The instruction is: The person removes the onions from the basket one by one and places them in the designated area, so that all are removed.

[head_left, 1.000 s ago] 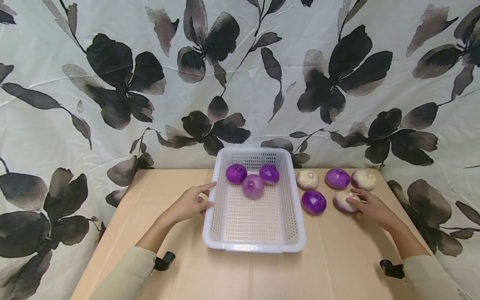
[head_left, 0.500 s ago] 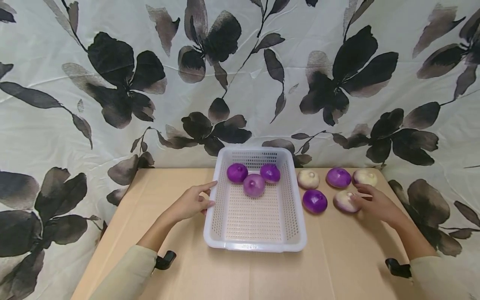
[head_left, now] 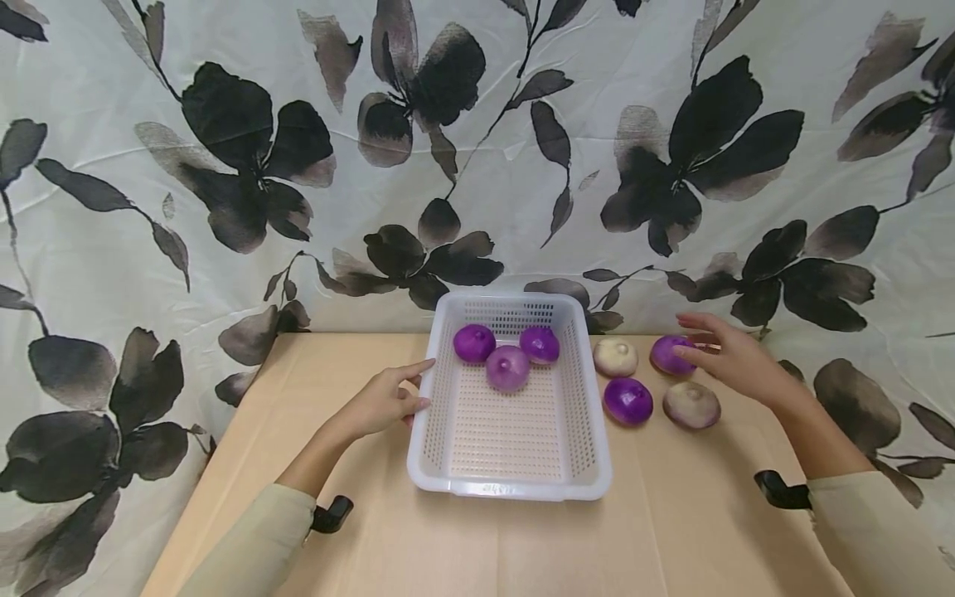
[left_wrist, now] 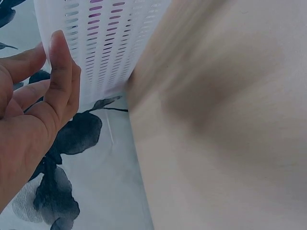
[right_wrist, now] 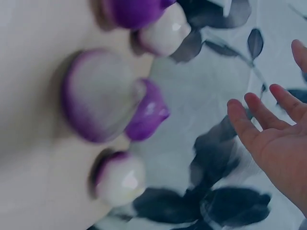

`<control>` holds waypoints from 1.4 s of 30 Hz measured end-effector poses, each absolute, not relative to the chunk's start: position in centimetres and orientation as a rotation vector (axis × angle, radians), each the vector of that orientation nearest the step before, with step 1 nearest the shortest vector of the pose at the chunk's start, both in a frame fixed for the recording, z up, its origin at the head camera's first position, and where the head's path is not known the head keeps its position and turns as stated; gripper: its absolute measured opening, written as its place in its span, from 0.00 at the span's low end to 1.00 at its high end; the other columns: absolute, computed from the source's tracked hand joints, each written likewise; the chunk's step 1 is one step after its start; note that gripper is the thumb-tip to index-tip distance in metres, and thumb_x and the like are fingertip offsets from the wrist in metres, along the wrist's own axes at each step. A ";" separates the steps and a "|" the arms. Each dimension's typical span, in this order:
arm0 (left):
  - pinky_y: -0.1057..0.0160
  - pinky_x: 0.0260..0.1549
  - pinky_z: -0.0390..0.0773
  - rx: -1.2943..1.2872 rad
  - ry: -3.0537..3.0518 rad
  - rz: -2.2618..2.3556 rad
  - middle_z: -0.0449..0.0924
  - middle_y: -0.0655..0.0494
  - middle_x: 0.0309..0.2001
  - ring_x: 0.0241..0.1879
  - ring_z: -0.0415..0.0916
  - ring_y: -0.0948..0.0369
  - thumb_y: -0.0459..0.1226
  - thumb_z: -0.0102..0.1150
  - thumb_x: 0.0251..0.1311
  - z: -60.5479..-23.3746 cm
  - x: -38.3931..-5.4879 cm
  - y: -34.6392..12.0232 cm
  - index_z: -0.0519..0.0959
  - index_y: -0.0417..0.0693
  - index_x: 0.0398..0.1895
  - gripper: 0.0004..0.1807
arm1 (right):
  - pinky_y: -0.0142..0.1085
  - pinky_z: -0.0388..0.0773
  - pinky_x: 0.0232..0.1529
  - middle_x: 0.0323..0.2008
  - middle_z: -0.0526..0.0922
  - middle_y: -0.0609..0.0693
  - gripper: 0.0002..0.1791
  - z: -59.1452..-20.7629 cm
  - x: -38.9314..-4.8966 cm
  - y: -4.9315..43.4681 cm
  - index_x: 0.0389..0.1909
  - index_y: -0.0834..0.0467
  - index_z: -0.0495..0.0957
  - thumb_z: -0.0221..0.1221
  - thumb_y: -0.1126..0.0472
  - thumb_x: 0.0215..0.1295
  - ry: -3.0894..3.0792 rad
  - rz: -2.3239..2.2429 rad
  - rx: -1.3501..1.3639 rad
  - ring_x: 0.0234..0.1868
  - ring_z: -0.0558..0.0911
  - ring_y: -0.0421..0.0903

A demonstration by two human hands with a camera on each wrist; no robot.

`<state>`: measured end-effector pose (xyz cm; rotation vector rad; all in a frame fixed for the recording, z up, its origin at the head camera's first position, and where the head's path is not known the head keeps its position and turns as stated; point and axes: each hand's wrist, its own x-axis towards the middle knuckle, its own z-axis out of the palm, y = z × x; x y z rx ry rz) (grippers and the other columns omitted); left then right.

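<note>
In the head view, my left hand [head_left: 384, 402] touches the left rim of a white perforated plastic basket [head_left: 515, 489], its index finger on the rim and thumb against the outer wall. Three purple onions [head_left: 508, 369] lie at the basket's far end. My right hand [head_left: 734, 361] hovers over the back right of the table, fingers spread, overlapping a purple onion [head_left: 666, 355]. The right wrist view shows this hand [right_wrist: 273, 129] raised apart from the onions, nothing in it. A pale onion with purple sides [head_left: 691, 405] sits just in front of it.
Between basket and right hand stand a cream onion [head_left: 615, 357] and a shiny purple onion [head_left: 628, 401]. Another white-and-purple onion [right_wrist: 121, 178] shows in the right wrist view, hidden by the hand in the head view. Floral cloth [head_left: 552, 207] hangs behind the wooden table [head_left: 358, 506].
My right hand has let go of the pale purple-sided onion and risen up and back, over the rear onions. My left hand stays at the basket rim.
</note>
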<state>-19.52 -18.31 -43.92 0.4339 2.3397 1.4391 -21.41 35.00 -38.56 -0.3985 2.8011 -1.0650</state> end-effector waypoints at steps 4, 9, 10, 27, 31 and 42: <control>0.47 0.32 0.89 0.433 2.337 1.438 0.71 0.33 0.51 0.26 0.82 0.59 0.25 0.60 0.69 -44.0 -19.5 -18.4 0.59 0.35 0.79 0.37 | 0.66 0.73 0.65 0.75 0.63 0.69 0.37 -37.8 -22.4 32.3 0.78 0.66 0.57 0.60 0.56 0.76 2.760 -1.111 -0.481 0.70 0.70 0.72; 0.43 0.33 0.88 0.438 2.327 1.440 0.72 0.33 0.51 0.26 0.82 0.59 0.25 0.60 0.68 -44.0 -19.5 -18.4 0.59 0.34 0.79 0.37 | 0.65 0.70 0.69 0.74 0.66 0.67 0.36 -37.3 -23.9 28.9 0.75 0.65 0.62 0.64 0.57 0.73 2.727 -1.146 -0.593 0.70 0.71 0.71; 0.43 0.33 0.88 0.436 2.324 1.443 0.71 0.33 0.51 0.26 0.82 0.59 0.25 0.60 0.68 -44.0 -19.5 -18.4 0.59 0.35 0.79 0.37 | 0.64 0.70 0.69 0.73 0.67 0.66 0.36 -37.3 -24.2 28.2 0.75 0.65 0.63 0.64 0.57 0.72 2.716 -1.148 -0.617 0.69 0.72 0.69; 0.44 0.33 0.88 0.441 2.317 1.455 0.71 0.33 0.51 0.27 0.82 0.59 0.25 0.61 0.68 -44.1 -19.7 -18.5 0.59 0.35 0.79 0.37 | 0.56 0.73 0.71 0.71 0.70 0.69 0.37 -37.2 -30.3 17.0 0.74 0.67 0.65 0.65 0.58 0.70 2.478 -0.939 -0.776 0.69 0.74 0.67; 0.43 0.33 0.88 0.451 2.309 1.465 0.71 0.33 0.51 0.28 0.83 0.58 0.25 0.61 0.68 -44.1 -19.8 -18.6 0.59 0.34 0.79 0.37 | 0.55 0.73 0.71 0.71 0.70 0.69 0.37 -38.0 -30.9 15.0 0.75 0.67 0.64 0.65 0.57 0.70 2.448 -0.870 -0.760 0.70 0.74 0.66; 0.45 0.33 0.89 0.441 2.301 1.469 0.71 0.33 0.52 0.27 0.83 0.59 0.25 0.60 0.68 -44.0 -19.7 -18.4 0.59 0.35 0.79 0.37 | 0.52 0.63 0.78 0.73 0.69 0.66 0.38 -41.1 -30.8 11.8 0.74 0.69 0.65 0.66 0.60 0.67 2.391 -0.832 -0.794 0.76 0.67 0.62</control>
